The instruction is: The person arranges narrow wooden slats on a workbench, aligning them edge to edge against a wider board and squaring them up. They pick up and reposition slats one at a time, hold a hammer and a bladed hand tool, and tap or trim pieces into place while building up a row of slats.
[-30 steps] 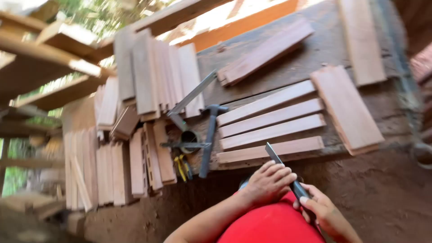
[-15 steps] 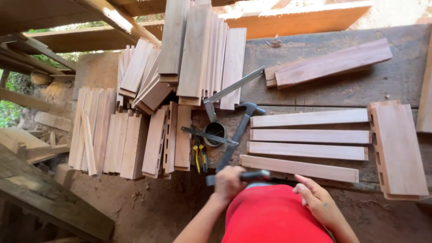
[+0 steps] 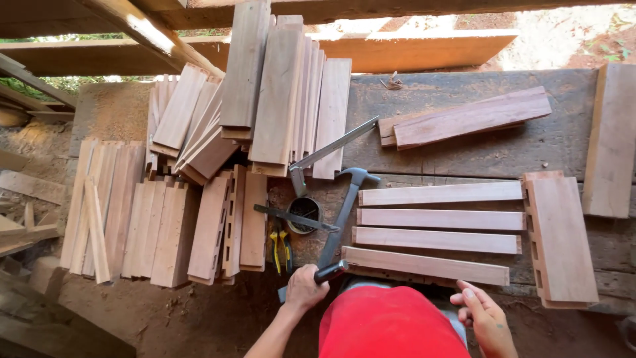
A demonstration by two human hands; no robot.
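My left hand is closed around a dark, slim hand tool at the front edge of the dark wooden bench. The tool's tip sits beside the lower end of a grey claw hammer lying on the bench. My right hand is empty with loosely spread fingers, just below the nearest of several pale wooden slats laid side by side. A red garment on my body fills the bottom middle.
A small tin can with a thin blade across it, yellow-handled pliers and a metal square lie left of the hammer. Stacks of short boards cover the left; thicker boards lie right. Dirt floor below.
The view has tilted so the bench sits level. My left hand keeps the dark tool, now angled toward the hammer handle. My right hand has dropped away and opened.
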